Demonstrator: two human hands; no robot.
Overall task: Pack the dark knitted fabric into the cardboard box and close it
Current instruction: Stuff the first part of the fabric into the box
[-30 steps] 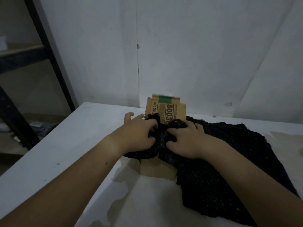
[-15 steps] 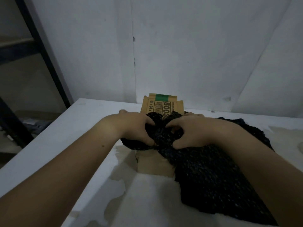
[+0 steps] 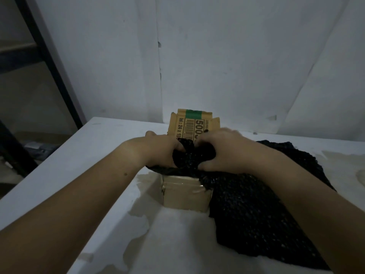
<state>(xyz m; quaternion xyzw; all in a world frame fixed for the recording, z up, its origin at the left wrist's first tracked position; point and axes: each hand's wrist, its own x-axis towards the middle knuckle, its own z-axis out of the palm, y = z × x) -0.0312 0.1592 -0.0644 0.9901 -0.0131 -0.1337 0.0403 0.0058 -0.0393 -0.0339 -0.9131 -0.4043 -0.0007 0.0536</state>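
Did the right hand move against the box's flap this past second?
Yes. The right hand, gripping the dark knitted fabric, has moved up toward the printed flap and now overlaps its lower right corner.

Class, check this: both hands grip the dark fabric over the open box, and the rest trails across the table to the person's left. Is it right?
No. The left hand and right hand grip the fabric over the open box, but the head view shows the rest trailing across the table to the person's right.

The fabric [image 3: 256, 214] heaps over the box [image 3: 185, 196] mouth and spreads right of it; the upright flap [image 3: 194, 123] and wall [image 3: 217, 66] block behind. Bare table [image 3: 88, 165] gives room on the left.
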